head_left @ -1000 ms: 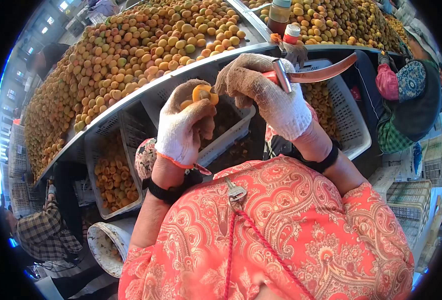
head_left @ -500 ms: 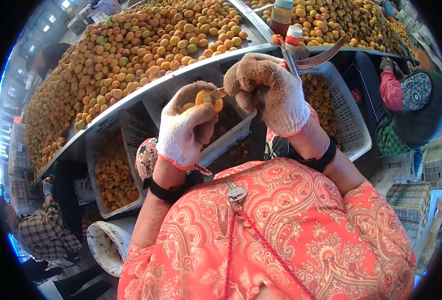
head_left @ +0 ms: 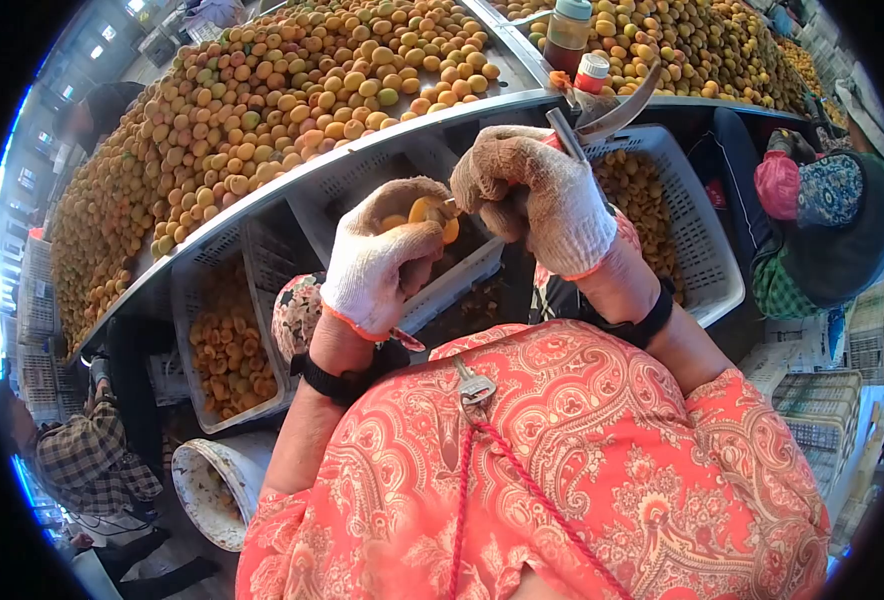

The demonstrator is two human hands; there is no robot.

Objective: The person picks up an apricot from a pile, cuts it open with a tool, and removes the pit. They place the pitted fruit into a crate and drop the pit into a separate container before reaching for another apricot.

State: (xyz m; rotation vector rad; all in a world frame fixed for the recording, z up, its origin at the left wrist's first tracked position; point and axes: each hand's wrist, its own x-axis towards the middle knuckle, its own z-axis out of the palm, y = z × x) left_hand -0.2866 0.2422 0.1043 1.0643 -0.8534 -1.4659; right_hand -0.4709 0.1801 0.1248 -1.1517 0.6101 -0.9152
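Note:
My left hand (head_left: 387, 250), in a white and brown glove, is closed round an opened apricot (head_left: 427, 215) with orange flesh. Close beside it on the right, my right hand (head_left: 537, 195), gloved the same way, is curled round a small tool whose thin tip (head_left: 450, 203) points at the apricot. The tool's handle is hidden in the fist. Just behind the right glove stands a curved blade (head_left: 622, 108). Both hands are above a grey crate (head_left: 462, 285) in front of the metal table edge.
Whole apricots (head_left: 312, 75) cover the table. A bottle (head_left: 567, 35) and a red jar (head_left: 592, 73) stand at its edge. Crates of apricot halves (head_left: 230, 350) sit left and right (head_left: 642, 190). A white bucket (head_left: 247, 465) is lower left. Co-workers sit left (head_left: 92, 455) and right (head_left: 842, 220).
My left hand has shifted slightly right and down, and the apricot in it is turned and sits more open. The right hand has tilted slightly. The right co-worker's head has moved.

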